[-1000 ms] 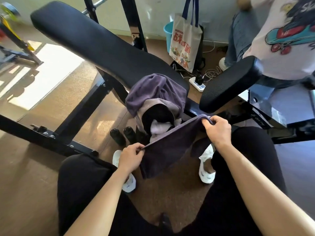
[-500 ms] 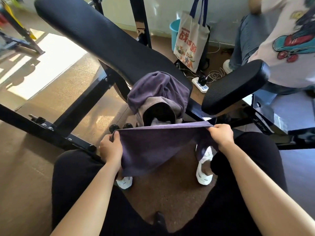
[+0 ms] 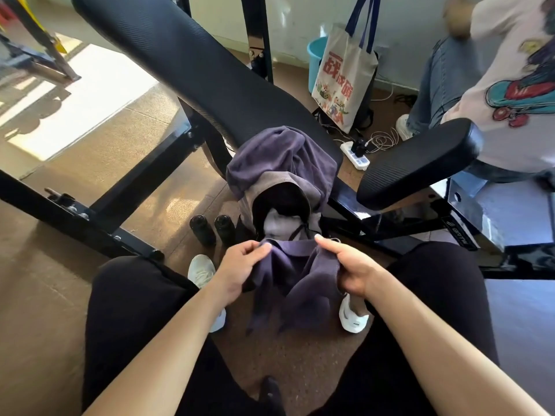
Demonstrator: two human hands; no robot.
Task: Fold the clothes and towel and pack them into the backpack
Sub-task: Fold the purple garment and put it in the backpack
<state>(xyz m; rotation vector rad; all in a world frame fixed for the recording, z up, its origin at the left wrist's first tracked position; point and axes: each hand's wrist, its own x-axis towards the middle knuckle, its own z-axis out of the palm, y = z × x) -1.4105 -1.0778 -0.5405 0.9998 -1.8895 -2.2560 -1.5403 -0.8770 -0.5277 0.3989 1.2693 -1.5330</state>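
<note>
A dark purple towel (image 3: 295, 283) hangs folded between my knees. My left hand (image 3: 240, 267) pinches its upper left corner and my right hand (image 3: 350, 267) grips its upper right edge, the two hands close together. Just beyond them an open grey-brown backpack (image 3: 303, 187) leans against the bench, with a light grey garment (image 3: 280, 225) showing in its mouth. Another purple cloth (image 3: 279, 154) is draped over the top of the backpack.
A black padded weight bench (image 3: 192, 70) slants across the view, its seat pad (image 3: 420, 166) at right. Two black bottles (image 3: 213, 228) stand on the floor by the backpack. A tote bag (image 3: 342, 82), power strip (image 3: 356, 157) and another seated person (image 3: 495, 85) are at back right.
My hands have come together from a wide spread, doubling the towel so it hangs narrower and longer in front of the backpack.
</note>
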